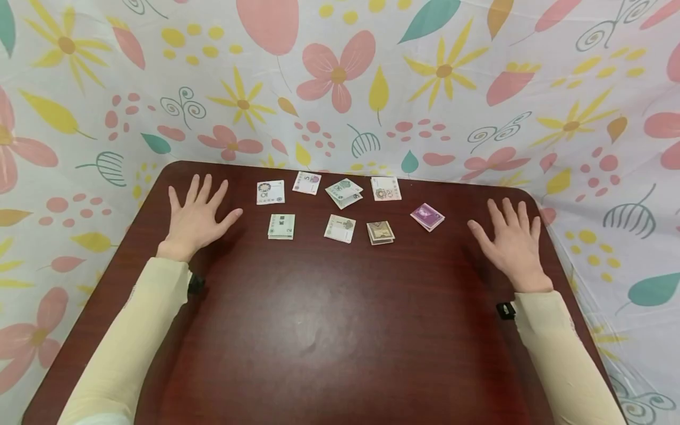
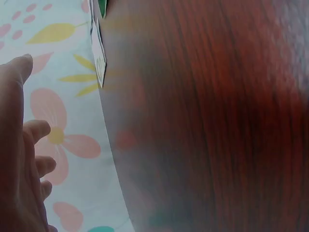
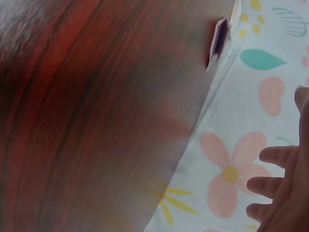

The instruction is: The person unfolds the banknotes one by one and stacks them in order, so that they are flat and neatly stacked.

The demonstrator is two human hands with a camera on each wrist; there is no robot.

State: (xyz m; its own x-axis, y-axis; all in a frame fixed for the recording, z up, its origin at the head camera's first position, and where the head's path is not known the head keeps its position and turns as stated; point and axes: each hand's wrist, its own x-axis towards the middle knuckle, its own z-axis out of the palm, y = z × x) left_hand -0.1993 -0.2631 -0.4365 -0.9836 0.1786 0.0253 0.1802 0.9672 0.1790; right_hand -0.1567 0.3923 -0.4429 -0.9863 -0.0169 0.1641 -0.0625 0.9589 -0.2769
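Flowered cloth (image 1: 340, 77) hangs behind a dark red table (image 1: 308, 330), and across its far side lie 8 notes (image 1: 340, 228)! Figures we can read: the 10 note (image 1: 271, 192), the 5 note (image 1: 306, 182), the 20 note (image 1: 386, 189), the 2 note (image 1: 281, 226), the 1 note (image 1: 340, 228). Green note (image 1: 344, 192) and brown note (image 1: 380, 232) sit among them, print too small to call. Left hand (image 1: 195, 219), fingers spread wide, thumb near the 10 note but apart. Right hand (image 1: 510, 248), also splayed, thumb near the purple note (image 1: 427, 217), not touching.
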